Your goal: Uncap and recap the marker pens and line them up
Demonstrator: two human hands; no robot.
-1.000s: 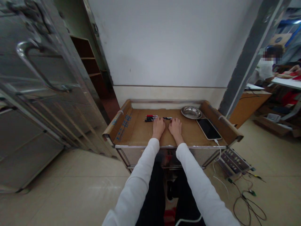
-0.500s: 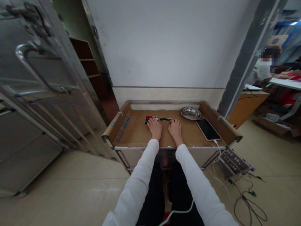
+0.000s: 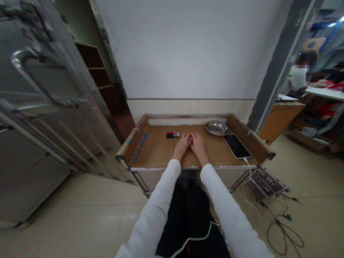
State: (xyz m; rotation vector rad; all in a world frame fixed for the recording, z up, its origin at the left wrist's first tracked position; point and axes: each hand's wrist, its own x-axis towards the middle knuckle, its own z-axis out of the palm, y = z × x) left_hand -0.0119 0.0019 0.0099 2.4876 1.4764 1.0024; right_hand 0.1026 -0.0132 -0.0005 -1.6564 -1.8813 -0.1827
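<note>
On a cardboard-lined tray table, my left hand and my right hand are together, fingertips nearly meeting. Their fingers are closed around a small black pen-like piece, of which only a sliver shows between them. Left of my hands lie a slim red piece and black pieces with silvery right ends, side by side on the cardboard. Neither hand touches these.
A shallow steel dish stands at the back right of the table. In front of it lies a phone with a white cable hanging over the edge. Raised cardboard sides bound the table. A person sits far right.
My left hand has moved right, off the red and black pieces, to meet my right hand. My right hand has shifted slightly left onto the separate black piece, now mostly hidden.
</note>
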